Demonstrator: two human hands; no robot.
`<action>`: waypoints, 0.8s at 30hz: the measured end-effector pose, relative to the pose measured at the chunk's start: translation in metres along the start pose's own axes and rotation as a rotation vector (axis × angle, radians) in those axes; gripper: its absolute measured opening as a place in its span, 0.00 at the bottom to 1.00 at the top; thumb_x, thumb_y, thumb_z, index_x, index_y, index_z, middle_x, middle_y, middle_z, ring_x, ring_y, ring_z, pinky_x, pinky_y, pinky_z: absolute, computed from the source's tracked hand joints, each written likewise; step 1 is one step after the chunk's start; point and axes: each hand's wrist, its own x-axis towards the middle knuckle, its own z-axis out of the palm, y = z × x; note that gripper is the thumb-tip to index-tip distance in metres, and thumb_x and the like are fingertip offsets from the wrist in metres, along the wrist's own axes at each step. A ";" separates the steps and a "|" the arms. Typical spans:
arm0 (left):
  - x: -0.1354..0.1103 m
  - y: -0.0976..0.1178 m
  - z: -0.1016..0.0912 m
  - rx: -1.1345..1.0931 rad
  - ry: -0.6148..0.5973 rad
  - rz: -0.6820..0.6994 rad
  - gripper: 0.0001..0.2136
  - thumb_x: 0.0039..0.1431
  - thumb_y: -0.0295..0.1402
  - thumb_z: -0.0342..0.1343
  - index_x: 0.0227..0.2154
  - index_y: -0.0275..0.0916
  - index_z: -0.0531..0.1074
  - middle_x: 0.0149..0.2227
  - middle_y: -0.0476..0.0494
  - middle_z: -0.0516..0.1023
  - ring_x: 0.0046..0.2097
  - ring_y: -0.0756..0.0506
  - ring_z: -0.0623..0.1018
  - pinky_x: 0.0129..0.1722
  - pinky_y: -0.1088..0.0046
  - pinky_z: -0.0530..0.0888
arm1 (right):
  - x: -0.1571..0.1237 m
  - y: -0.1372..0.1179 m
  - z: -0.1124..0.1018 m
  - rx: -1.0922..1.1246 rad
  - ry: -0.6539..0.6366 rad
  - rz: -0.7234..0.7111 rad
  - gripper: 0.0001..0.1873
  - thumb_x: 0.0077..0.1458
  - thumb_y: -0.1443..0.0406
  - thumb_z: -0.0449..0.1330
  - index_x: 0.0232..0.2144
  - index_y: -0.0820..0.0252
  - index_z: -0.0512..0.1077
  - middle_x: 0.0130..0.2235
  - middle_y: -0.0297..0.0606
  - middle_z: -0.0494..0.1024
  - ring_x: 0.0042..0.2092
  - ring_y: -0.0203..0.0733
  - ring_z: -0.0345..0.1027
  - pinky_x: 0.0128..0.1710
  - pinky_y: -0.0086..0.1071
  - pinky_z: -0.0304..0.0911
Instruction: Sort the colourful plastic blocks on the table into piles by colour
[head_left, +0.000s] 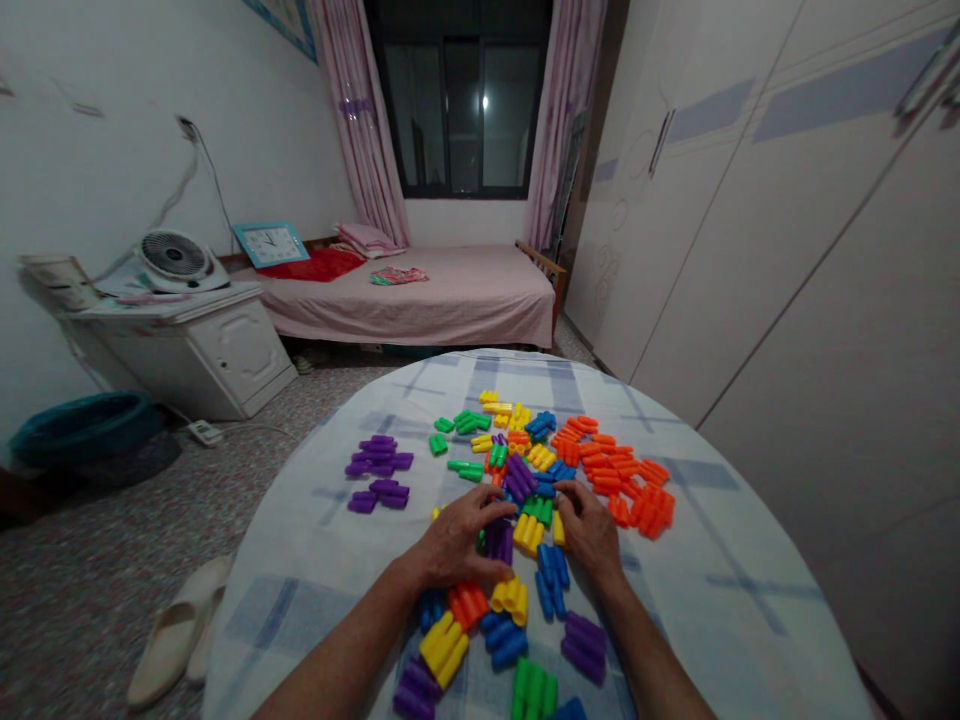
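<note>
Plastic building blocks shaped like joined tubes lie in a loose pile on the table. My left hand (pixel 466 532) curves over the pile's near left side, with thumb and fingers round a purple block (pixel 499 541). My right hand (pixel 591 530) is at the pile's right side, its fingers bent and close together beside a yellow block (pixel 559 528) and blue blocks (pixel 546 484). What is between those fingertips is hidden. Between the hands lie a green block (pixel 537 510), a yellow block (pixel 529 535) and another purple block (pixel 519 478).
Orange blocks (pixel 615 470) are grouped at the right, purple blocks (pixel 379 457) at the left, and green blocks (pixel 471 421) towards the back. More mixed blocks lie between my forearms. A checked cloth (pixel 300 580) covers the round table. Beyond stand a bed (pixel 465 300) and a wardrobe (pixel 675 220).
</note>
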 end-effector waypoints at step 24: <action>0.000 -0.019 0.001 0.111 0.396 -0.065 0.23 0.51 0.21 0.48 0.51 0.43 0.63 0.50 0.41 0.67 0.52 0.45 0.68 0.51 0.66 0.69 | 0.000 -0.002 0.000 0.000 -0.011 0.032 0.16 0.52 0.59 0.48 0.37 0.55 0.72 0.36 0.36 0.77 0.38 0.41 0.70 0.36 0.31 0.61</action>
